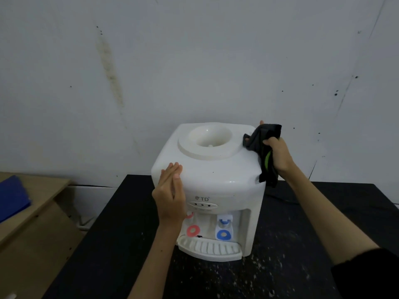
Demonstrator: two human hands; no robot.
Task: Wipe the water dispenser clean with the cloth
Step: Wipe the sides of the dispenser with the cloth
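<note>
Backdrop: pale grey wall, marked by a long brownish streak and scattered dark specks.

Black table: dark top flecked with white spots, set against the wall.

Wooden furniture: light brown, at the left beside the table; a blue item lies on it.

Water dispenser: white countertop unit, upright on the table, front facing the camera. Round bottle well in the top, no bottle fitted. "TD" mark and three small indicator dots on the front. Red tap left, blue tap right, ribbed drip tray below them.

Left hand: fingers straight and together, laid flat against the dispenser's front left upper corner, holding nothing.

Right hand: fingers curled round the cloth, at the dispenser's right upper edge.

Cloth: black, bunched, with a green patch showing; one end lies on the dispenser's top right corner, the rest hangs down its right side.
</note>
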